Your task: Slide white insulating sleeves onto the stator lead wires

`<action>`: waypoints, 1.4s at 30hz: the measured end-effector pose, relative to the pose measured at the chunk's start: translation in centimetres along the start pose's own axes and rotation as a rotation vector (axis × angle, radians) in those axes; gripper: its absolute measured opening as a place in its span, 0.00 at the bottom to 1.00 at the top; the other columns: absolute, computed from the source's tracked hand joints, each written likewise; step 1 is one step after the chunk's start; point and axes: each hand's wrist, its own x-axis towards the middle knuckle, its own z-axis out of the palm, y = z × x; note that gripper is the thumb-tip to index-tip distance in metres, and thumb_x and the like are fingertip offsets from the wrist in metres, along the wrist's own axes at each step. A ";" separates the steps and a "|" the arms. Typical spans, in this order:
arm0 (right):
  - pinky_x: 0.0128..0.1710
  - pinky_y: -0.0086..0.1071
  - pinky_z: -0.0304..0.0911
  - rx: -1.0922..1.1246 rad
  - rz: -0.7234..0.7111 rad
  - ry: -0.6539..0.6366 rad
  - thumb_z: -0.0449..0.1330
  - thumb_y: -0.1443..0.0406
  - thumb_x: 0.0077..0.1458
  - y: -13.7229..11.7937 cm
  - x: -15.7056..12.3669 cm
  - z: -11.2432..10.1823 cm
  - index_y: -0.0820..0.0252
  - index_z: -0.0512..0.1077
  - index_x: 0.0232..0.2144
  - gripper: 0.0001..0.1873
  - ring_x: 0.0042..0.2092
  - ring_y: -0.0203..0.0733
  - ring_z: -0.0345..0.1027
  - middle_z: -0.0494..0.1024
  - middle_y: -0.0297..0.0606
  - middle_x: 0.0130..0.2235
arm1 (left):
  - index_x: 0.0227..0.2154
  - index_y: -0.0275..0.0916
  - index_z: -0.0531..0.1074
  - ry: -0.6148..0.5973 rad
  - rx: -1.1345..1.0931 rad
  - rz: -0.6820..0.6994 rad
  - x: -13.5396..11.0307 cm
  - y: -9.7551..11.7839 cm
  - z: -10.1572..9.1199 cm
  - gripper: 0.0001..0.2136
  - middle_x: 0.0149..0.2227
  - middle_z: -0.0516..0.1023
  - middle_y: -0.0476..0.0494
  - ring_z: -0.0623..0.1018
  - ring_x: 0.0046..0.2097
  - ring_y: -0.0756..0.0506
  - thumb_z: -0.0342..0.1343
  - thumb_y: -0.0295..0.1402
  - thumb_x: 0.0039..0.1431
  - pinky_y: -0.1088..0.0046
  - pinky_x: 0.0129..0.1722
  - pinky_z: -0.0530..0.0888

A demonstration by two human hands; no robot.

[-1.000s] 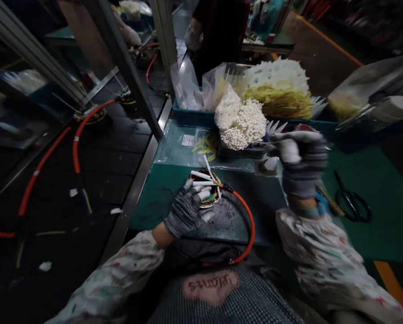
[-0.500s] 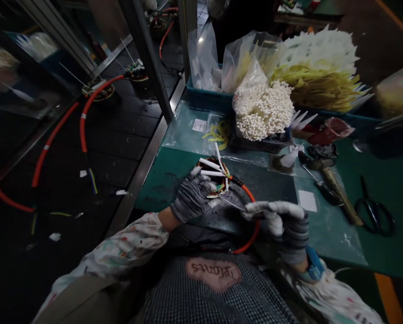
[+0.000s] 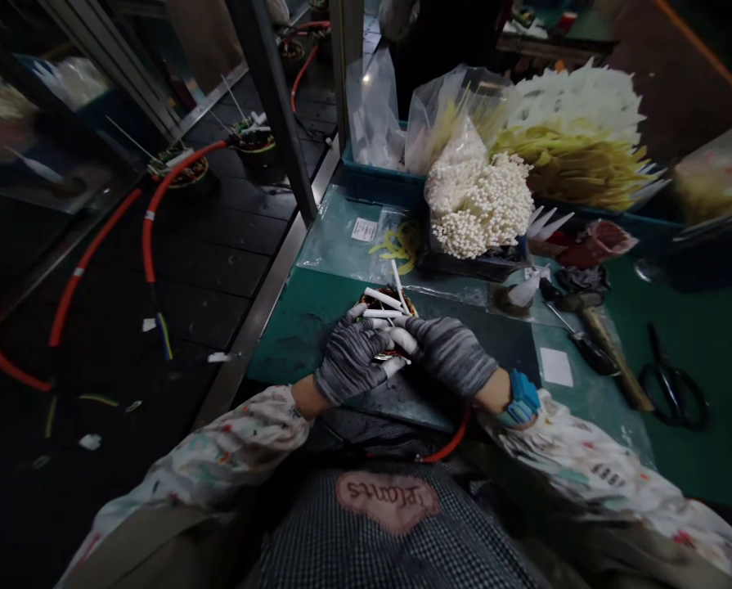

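Note:
A round motor stator with copper windings [image 3: 410,301] sits on the dark mat in front of me. Several white sleeves [image 3: 383,299] lie across and stick up from its top. My left hand [image 3: 352,357], in a grey striped glove with white fingertips, is closed round the stator's left and near side. From the right, my right hand [image 3: 448,348] reaches over the stator, its fingers bent and pressed together near the left fingertips. What those fingers hold is hidden. Below the right hand, a red-orange cable [image 3: 455,442] loops toward my apron; its upper part is covered.
Behind the mat stand a bag of white-tipped sticks [image 3: 479,204] and a bin of yellow and white strips [image 3: 577,143]. To the right lie a screwdriver [image 3: 586,339], a hammer [image 3: 611,348] and scissors [image 3: 672,384]. A metal post [image 3: 273,106] rises at the left.
My right hand has moved left from beside the cable, where it held a thin strand drawn from the stator, onto the stator. My left hand keeps its hold.

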 end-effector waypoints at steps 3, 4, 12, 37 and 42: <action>0.27 0.32 0.60 0.045 -0.005 -0.091 0.65 0.55 0.64 -0.3 1.5 -0.6 0.57 0.83 0.35 0.14 0.25 0.40 0.69 0.82 0.40 0.26 | 0.40 0.46 0.79 -0.017 0.010 -0.022 -0.1 -0.2 0.3 0.07 0.41 0.86 0.48 0.84 0.50 0.41 0.64 0.41 0.65 0.49 0.71 0.69; 0.28 0.32 0.62 0.138 -0.006 -0.096 0.66 0.56 0.64 -0.3 1.6 -0.6 0.57 0.83 0.35 0.12 0.26 0.39 0.70 0.83 0.39 0.28 | 0.39 0.45 0.80 -0.033 0.019 -0.034 -0.1 -0.2 0.4 0.08 0.41 0.86 0.47 0.84 0.50 0.40 0.64 0.42 0.65 0.48 0.71 0.68; 0.38 0.39 0.76 0.862 0.063 -0.022 0.66 0.52 0.63 -0.4 -0.3 -1.2 0.55 0.83 0.38 0.14 0.35 0.43 0.79 0.87 0.38 0.36 | 0.48 0.47 0.80 -0.143 -0.009 -0.045 -0.1 -0.4 0.0 0.12 0.48 0.86 0.45 0.83 0.55 0.37 0.63 0.40 0.64 0.44 0.75 0.62; 0.42 0.41 0.77 0.743 0.071 -0.040 0.68 0.57 0.61 0.6 -1.1 -1.5 0.55 0.85 0.41 0.11 0.39 0.45 0.81 0.88 0.39 0.40 | 0.37 0.46 0.77 -0.128 0.014 -0.038 0.0 -0.5 0.3 0.06 0.40 0.85 0.48 0.84 0.49 0.40 0.63 0.40 0.63 0.46 0.75 0.64; 0.38 0.38 0.76 0.674 0.063 -0.013 0.70 0.59 0.57 0.6 -0.9 -1.7 0.56 0.84 0.39 0.09 0.35 0.44 0.80 0.88 0.38 0.37 | 0.37 0.44 0.77 -0.112 0.014 -0.038 -0.2 -0.6 0.4 0.10 0.38 0.84 0.47 0.85 0.46 0.40 0.62 0.45 0.64 0.46 0.74 0.65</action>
